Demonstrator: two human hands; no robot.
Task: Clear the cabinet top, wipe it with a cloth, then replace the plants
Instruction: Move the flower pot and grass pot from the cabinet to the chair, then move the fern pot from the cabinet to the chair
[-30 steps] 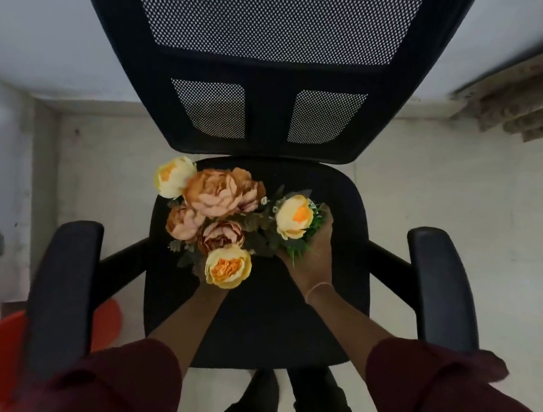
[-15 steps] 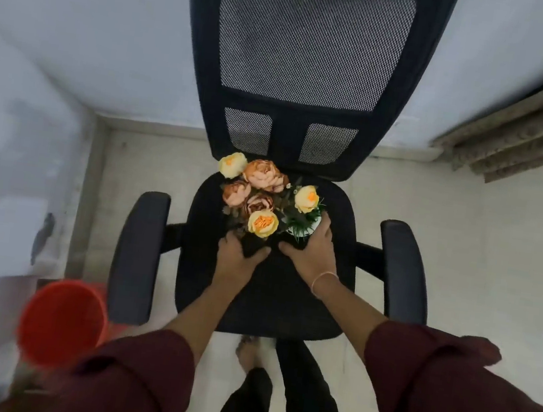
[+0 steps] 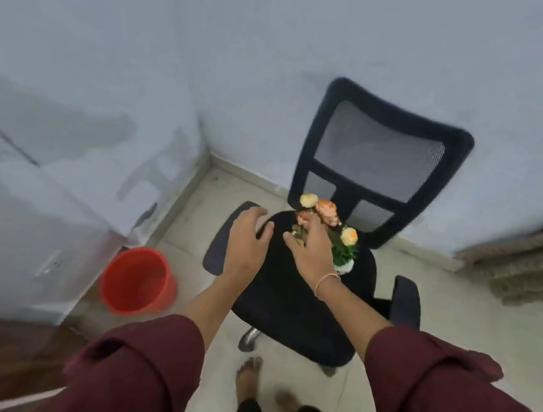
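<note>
One wide-angle view is given, taken from the head at standing height and aimed forward and steeply down onto a chair point(image 3: 289, 298), floor point(image 3: 462, 321) and walls point(image 3: 284, 41).

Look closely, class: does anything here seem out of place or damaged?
Yes. The potted orange and yellow flowers stand on the seat of the black mesh-backed office chair, an odd spot for plants. The pale wall near the floor corner looks stained and patchy.
</note>
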